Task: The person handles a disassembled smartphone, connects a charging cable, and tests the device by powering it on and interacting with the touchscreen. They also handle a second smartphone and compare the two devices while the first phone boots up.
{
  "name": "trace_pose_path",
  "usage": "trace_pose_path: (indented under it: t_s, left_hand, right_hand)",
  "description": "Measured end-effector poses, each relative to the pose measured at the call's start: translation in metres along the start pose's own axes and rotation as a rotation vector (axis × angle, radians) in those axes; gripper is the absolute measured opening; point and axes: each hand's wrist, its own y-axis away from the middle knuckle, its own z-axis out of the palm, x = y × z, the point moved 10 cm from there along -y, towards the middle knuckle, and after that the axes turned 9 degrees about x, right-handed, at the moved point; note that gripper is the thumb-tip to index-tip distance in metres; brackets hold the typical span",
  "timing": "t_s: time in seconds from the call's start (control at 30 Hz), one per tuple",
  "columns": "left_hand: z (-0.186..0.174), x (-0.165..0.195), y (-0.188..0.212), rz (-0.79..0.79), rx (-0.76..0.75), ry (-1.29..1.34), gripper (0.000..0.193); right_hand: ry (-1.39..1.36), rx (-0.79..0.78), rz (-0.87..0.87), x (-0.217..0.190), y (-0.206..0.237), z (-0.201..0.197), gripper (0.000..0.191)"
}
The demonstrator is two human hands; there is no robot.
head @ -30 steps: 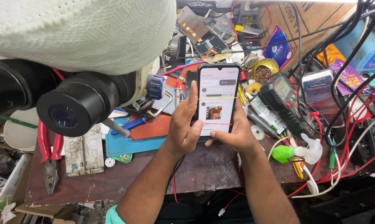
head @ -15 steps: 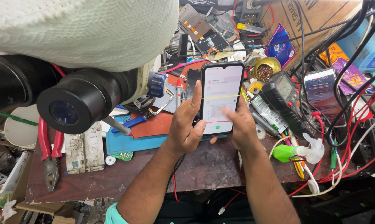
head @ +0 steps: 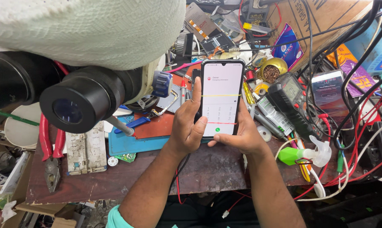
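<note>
The black-framed smartphone (head: 221, 98) hides its lower back behind both hands' fingers (head: 198, 110); its white screen's small keypad marks are too faint to read.

Glossy glass glows on the phone (head: 219, 99); the counter (head: 208, 169) shows worn, rough wood; white knitted cloth (head: 85, 29) drapes the matt black microscope (head: 81, 101).

Both forearms reaching up from below, converging — left hand (head: 190, 126) curled, thumb bent inward; right hand (head: 241, 136) cupped just beside it, fingers folded — wrists straight, sleeves short.
</note>
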Motion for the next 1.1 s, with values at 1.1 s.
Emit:
trace_pose_path:
  t_s: [1.1]
  left_hand:
    - [0.004,-0.018,0.0,-0.155,0.007,0.176,0.055]
  right_hand:
    - [-0.449,-0.065,0.151,0.017,0.0,-0.009,0.067]
